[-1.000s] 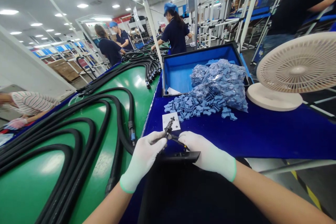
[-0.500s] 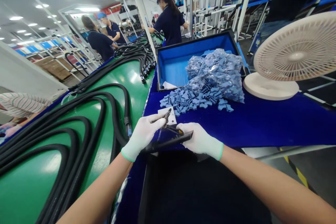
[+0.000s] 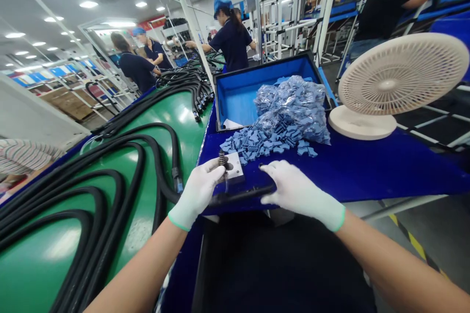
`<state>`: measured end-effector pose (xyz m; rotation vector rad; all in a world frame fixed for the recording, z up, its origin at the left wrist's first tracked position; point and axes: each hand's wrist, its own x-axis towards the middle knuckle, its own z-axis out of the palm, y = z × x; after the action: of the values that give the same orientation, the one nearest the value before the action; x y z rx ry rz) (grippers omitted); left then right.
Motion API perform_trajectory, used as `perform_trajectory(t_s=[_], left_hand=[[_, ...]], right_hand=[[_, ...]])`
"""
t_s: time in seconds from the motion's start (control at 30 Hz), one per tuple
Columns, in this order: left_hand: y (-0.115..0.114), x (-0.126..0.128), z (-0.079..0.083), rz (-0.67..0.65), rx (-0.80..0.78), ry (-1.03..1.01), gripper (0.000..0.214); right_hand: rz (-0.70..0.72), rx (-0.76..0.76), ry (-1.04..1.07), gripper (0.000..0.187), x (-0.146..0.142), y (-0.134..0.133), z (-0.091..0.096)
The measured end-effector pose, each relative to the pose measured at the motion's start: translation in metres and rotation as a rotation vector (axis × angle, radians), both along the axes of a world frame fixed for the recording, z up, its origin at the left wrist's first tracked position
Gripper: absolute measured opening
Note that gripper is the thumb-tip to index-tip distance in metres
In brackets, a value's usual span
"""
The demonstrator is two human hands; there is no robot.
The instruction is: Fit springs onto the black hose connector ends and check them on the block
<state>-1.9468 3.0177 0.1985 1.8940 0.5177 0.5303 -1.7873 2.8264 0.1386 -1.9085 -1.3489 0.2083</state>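
Note:
My left hand (image 3: 200, 183), in a white glove, is closed with thumb and fingers around a black ribbed fitting (image 3: 222, 158) that stands upright. Right behind it lies a metal block (image 3: 235, 168) with holes. A black hose (image 3: 242, 196) runs from under my left hand toward the right one. My right hand (image 3: 288, 183), gloved too, has thumb and forefinger spread apart at the hose's end. A small dark spot shows by its forefinger tip; what it is I cannot make out.
Small blue plastic clips (image 3: 264, 141) lie heaped beside a clear bag of clips (image 3: 293, 102) at a blue bin (image 3: 235, 102). A beige fan (image 3: 389, 85) stands right. Black hoses (image 3: 135, 181) cover the green table (image 3: 143, 234). Co-workers (image 3: 235, 41) stand farther back.
My right hand has opened and moved right, off the dark piece it held near the hose. The ribbed fitting in my left hand has turned upright and shifted slightly left. The view has shifted slightly.

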Motion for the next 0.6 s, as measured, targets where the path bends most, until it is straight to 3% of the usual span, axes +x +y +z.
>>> perform_trajectory(t_s=[0.07,0.17,0.23,0.33,0.47,0.6], left_hand=[[-0.004,-0.005,0.003,-0.056,0.082,0.020,0.043],[-0.013,-0.013,0.007,-0.138,0.248,0.131,0.042],[-0.019,-0.017,0.007,-0.245,0.265,0.201,0.040],[-0.024,-0.020,0.002,-0.314,0.288,0.226,0.031],[-0.024,-0.023,-0.006,-0.298,0.404,0.220,0.027],[-0.019,-0.028,-0.018,-0.414,0.571,0.190,0.027]], right_hand=[[0.123,0.032,0.412,0.062,-0.013,-0.001,0.000],[0.132,0.098,0.891,0.042,-0.036,0.007,-0.001],[0.073,0.211,0.909,0.041,-0.046,0.012,-0.002],[0.095,0.314,0.808,0.061,-0.051,0.015,-0.004],[0.182,0.274,0.858,0.079,-0.051,0.014,-0.008],[0.248,0.243,0.909,0.088,-0.049,0.018,-0.015]])
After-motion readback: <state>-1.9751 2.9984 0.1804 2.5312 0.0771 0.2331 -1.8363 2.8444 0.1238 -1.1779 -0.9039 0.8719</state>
